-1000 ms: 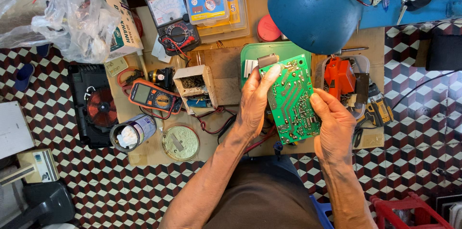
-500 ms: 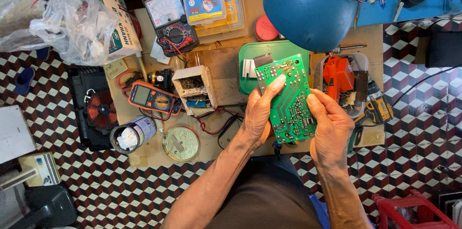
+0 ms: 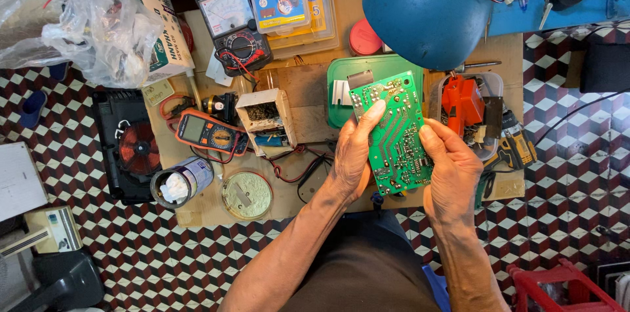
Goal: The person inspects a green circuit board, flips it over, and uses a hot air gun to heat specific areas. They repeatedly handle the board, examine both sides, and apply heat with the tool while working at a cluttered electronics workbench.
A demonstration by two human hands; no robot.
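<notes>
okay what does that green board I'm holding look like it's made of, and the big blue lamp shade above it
The green circuit board, held between the left hand and right hand, looks like rigid laminate with a glossy green coating; pale traces and silvery solder dots show on it. The blue lamp shade looks like painted metal, with a smooth, slightly dull sheen, though moulded plastic cannot be ruled out.

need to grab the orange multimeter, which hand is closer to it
Left. The left hand holds the green circuit board on the side toward the orange multimeter, with a small wooden box between them. The right hand grips the board's far edge, farther off.
</notes>
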